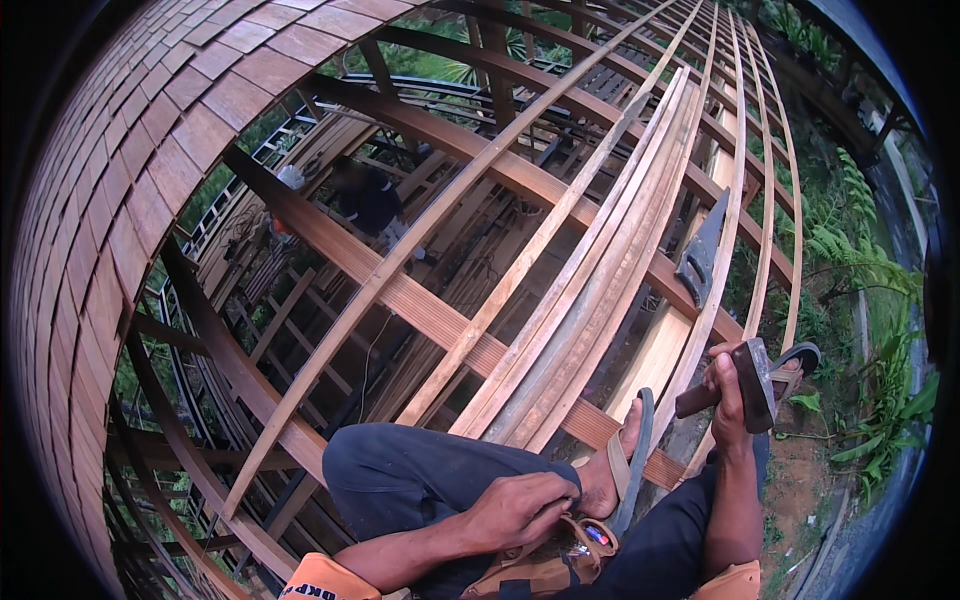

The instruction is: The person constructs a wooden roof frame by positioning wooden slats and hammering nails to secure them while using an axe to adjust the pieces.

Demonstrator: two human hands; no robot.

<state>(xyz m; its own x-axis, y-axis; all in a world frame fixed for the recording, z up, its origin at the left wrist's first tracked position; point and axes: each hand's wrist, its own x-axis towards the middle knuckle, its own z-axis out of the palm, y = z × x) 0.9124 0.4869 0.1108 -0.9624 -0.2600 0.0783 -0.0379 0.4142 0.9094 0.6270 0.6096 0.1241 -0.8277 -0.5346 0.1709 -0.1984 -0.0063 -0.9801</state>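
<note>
My right hand [732, 395] is wrapped round a short wooden handle. It belongs to a hammer [755, 385] with a heavy, block-like dark head, raised beside my sandalled foot. Over my lap, my left hand [525, 510] is closed with its fingertips together; whatever it may hold is too small or hidden to make out. Just below that hand, a tan tool pouch [540, 575] gapes, with small items inside. A handsaw [703, 250] with a dark handle lies across the roof battens, ahead of my right hand.
Long battens [570, 330] lie bundled over the brown rafters [430, 305], with open gaps between. Through them, a person [370, 200] is visible far below among stacked timber. Wooden shingles [200, 130] cover the roof at left. Ferns [850, 240] grow beyond the right edge.
</note>
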